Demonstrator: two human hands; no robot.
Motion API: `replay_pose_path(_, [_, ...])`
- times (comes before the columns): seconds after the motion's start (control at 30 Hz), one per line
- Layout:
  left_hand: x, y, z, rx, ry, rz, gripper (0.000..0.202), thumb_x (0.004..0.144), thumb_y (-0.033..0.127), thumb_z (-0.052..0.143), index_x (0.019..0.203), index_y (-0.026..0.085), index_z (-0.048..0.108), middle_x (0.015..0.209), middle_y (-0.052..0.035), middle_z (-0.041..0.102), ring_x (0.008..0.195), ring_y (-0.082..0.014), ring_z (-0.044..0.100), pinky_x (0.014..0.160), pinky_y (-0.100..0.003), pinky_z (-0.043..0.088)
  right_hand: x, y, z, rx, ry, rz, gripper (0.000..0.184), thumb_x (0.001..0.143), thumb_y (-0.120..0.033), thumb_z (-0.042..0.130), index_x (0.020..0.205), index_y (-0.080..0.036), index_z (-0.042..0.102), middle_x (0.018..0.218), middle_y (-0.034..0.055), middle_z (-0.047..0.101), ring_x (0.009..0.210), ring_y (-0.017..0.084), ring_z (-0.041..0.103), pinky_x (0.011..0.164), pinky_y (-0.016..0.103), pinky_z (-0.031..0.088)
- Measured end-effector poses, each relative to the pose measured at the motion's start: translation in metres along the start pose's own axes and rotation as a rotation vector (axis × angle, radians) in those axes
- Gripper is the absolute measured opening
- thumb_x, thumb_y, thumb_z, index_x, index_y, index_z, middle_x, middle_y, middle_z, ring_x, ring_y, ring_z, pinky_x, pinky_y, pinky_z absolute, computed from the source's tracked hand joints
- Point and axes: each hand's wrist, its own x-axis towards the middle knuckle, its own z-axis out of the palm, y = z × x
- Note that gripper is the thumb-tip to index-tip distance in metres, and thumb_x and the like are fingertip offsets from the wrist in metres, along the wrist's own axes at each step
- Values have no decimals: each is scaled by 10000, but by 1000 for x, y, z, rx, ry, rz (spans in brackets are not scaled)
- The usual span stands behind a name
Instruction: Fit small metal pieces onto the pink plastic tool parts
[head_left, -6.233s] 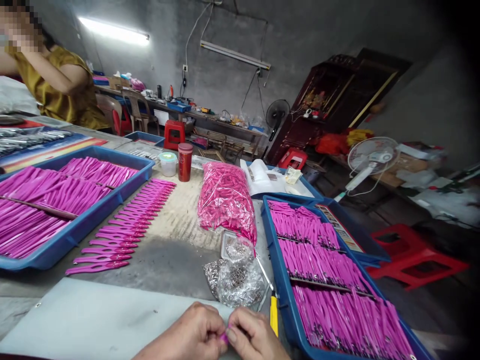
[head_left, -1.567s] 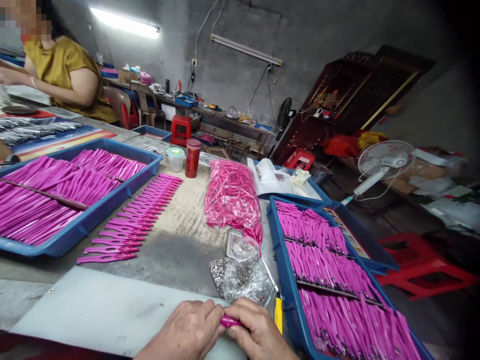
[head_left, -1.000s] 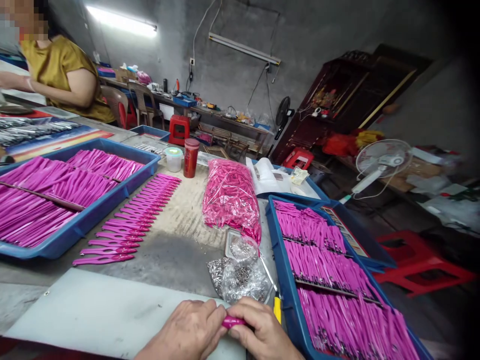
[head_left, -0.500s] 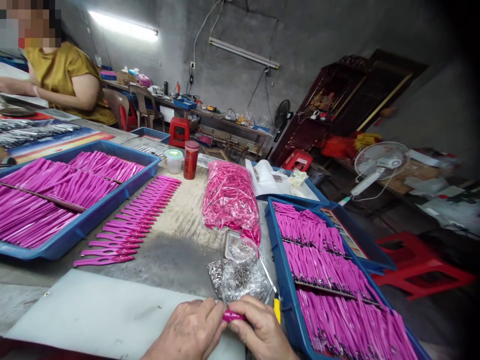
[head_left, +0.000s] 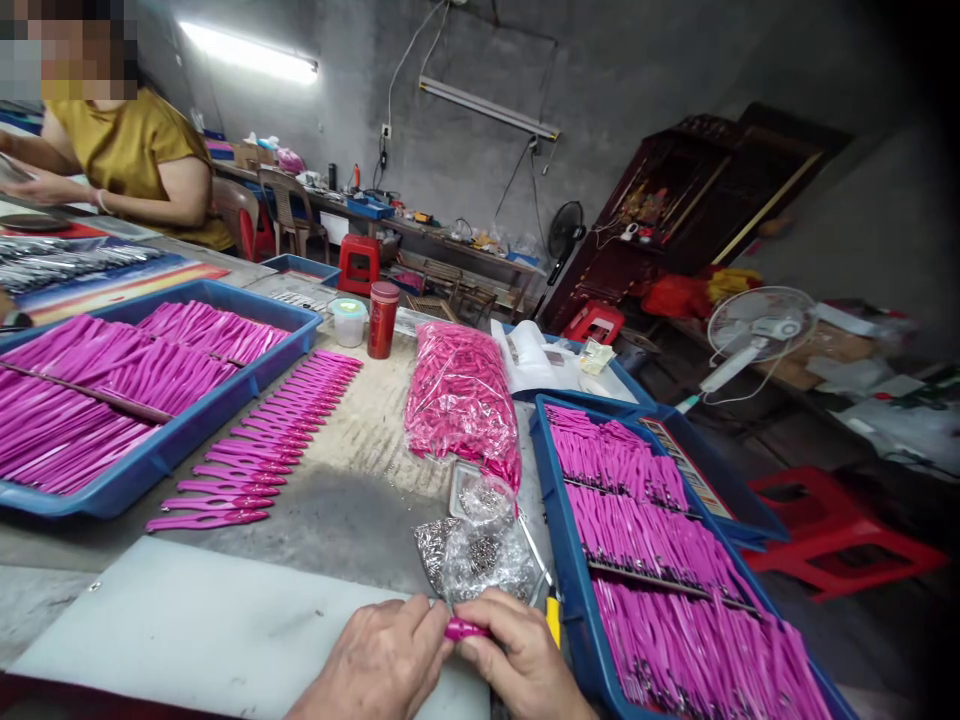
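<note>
At the bottom edge, my left hand and my right hand meet over a white board. Both pinch a small pink plastic piece between their fingertips. Just beyond them lies a clear bag of small metal parts. A row of long pink pieces lies on the table to the left. A blue tray full of pink pieces stands to the right of my hands.
Another blue tray of pink pieces sits at the left. A bag of pink parts, a red can and a small tub stand farther back. A person in a yellow top works at the far left. A yellow-handled tool lies by the right tray.
My hands have kept hold of the pink piece in nearly the same spot. The person at the far left has shifted their arms.
</note>
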Motion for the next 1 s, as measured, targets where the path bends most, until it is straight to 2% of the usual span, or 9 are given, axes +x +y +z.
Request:
replay_pose_path(0.27, [0, -4, 0, 25, 25, 51, 223, 910, 157, 279, 780, 201, 454, 600, 18, 539, 458, -153, 557, 403, -253, 416, 0, 2, 0, 3, -41, 3, 408, 893, -464, 386, 847, -182, 677, 673, 47, 628, 630, 148, 578, 569, 227, 450])
replay_pose_path(0.57, [-4, -7, 13, 26, -21, 13, 131, 878, 149, 369, 799, 202, 459, 619, 16, 547, 482, -165, 573, 424, -266, 432, -1, 7, 3, -43, -44, 83, 347, 880, -429, 422, 904, -179, 661, 732, 49, 623, 686, 159, 591, 613, 234, 473])
replay_pose_path(0.7, [-7, -11, 21, 36, -8, 5, 192, 901, 158, 307, 793, 203, 458, 617, 13, 546, 471, -161, 572, 422, -267, 433, -6, 17, -2, -64, 72, 147, 249, 860, -327, 480, 993, -180, 630, 781, 47, 637, 707, 156, 605, 637, 222, 492])
replay_pose_path(0.83, [-10, -15, 30, 72, 26, -7, 256, 924, 169, 249, 771, 209, 451, 599, 20, 537, 449, -162, 563, 407, -274, 416, 0, 23, -9, -182, 254, 224, 231, 881, -271, 427, 914, -177, 635, 813, 55, 645, 753, 166, 612, 664, 235, 487])
replay_pose_path(0.9, [-11, -17, 34, 82, 37, -4, 271, 931, 175, 235, 768, 209, 450, 597, 20, 539, 451, -160, 565, 406, -270, 409, 6, 24, -10, -281, 239, 253, 234, 878, -223, 409, 868, -186, 640, 782, 45, 636, 744, 168, 605, 662, 247, 476])
replay_pose_path(1.0, [-11, -18, 38, 88, 52, 5, 290, 933, 170, 222, 759, 207, 451, 588, 19, 540, 451, -157, 566, 408, -263, 403, 16, 23, -9, -478, 109, 319, 240, 847, -132, 423, 796, -195, 649, 743, 34, 627, 730, 170, 597, 652, 250, 456])
